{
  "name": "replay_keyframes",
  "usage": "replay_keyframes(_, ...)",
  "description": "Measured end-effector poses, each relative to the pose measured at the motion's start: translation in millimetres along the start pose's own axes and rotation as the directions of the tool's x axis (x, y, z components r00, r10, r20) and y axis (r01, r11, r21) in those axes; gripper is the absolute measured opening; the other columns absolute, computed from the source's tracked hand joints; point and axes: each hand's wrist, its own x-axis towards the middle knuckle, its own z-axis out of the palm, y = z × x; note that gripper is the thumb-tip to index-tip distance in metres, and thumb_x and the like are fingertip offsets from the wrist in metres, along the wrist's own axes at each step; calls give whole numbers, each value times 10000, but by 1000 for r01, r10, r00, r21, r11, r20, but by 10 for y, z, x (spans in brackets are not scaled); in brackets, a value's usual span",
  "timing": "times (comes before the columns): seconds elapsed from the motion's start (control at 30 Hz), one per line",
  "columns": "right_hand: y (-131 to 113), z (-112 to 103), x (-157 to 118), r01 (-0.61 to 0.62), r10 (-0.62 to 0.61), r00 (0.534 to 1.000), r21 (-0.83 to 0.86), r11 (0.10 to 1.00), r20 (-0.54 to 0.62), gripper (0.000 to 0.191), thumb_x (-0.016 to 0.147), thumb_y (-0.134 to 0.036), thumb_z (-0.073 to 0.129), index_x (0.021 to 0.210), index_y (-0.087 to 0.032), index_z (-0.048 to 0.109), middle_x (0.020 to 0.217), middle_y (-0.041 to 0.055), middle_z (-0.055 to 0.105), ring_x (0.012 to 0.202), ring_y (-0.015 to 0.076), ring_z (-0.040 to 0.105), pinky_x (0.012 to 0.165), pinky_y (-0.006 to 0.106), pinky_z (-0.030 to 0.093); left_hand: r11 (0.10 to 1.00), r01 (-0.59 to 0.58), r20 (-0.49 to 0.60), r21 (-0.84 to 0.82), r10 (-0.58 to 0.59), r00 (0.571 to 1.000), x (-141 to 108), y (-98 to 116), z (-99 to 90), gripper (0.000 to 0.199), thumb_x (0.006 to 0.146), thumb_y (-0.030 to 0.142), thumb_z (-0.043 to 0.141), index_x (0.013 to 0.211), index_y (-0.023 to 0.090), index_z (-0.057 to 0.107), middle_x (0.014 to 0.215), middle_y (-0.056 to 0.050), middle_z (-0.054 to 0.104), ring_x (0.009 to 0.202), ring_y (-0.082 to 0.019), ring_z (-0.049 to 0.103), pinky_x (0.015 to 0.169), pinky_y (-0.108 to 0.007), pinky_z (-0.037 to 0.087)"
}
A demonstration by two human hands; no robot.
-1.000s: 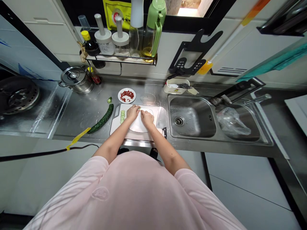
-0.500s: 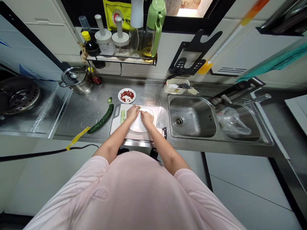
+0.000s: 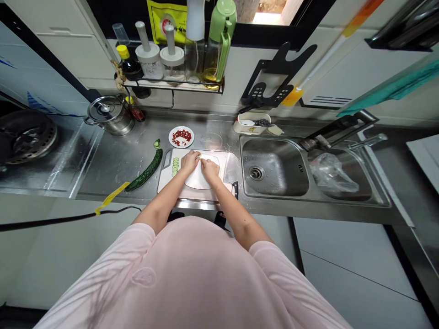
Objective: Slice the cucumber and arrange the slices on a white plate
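Observation:
My left hand (image 3: 190, 161) is over the upper left part of a white plate (image 3: 197, 179), its fingers closed on a small pale-green piece that looks like a cucumber slice (image 3: 199, 156). Close beside it, my right hand (image 3: 210, 169) has its fingers curled in above the plate; what they hold is hidden. The plate rests on a white cutting board (image 3: 167, 173). A row of cucumber slices (image 3: 175, 166) lies on the board's left part. At the board's lower right corner shows a black knife handle (image 3: 236, 189).
Left of the board lie a cucumber (image 3: 146, 172) and a cut-off end (image 3: 157, 143). Behind it stands a small plate (image 3: 171, 141) of chopped red pieces. A lidded pot (image 3: 115, 119) is at the back left. The sink (image 3: 277, 169) is on the right, below a soap-coloured box (image 3: 250, 129).

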Motion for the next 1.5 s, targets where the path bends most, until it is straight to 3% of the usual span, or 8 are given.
replay_keyframes(0.57,-40,-60,73,16,-16,1000,13,1000,-15,395,979,-312,214,1227,-244,514,1089,99,591,927,196,570,775,301,398,1000,26,44,8,-26,999,17,52,-60,312,881,276,442,1162,296,576,1133,-61,573,1005,-207,553,822,-300,405)
replay_keyframes(0.83,62,-44,45,-28,40,995,120,992,-95,374,951,-253,266,1224,-241,521,1127,92,594,966,204,561,783,300,410,997,80,-22,-24,-80,997,-49,37,-109,327,887,271,437,1194,271,550,1172,-64,581,1026,-208,556,827,-294,407)
replay_keyframes(1.23,142,-24,-185,-56,80,990,203,978,-114,383,946,-273,280,1236,-252,530,1162,64,599,990,188,564,807,274,402,974,115,-203,-196,-155,967,-557,-151,-152,282,875,298,449,1100,219,598,999,-51,642,947,-164,570,844,-258,415)
replay_keyframes(1.5,139,-18,-426,0,49,984,282,959,-169,400,945,-295,275,1240,-242,541,1166,57,613,1011,184,561,816,266,407,957,181,-223,-226,-232,947,-916,-376,-182,284,861,293,450,1077,213,615,977,-44,654,908,-160,596,832,-253,433)
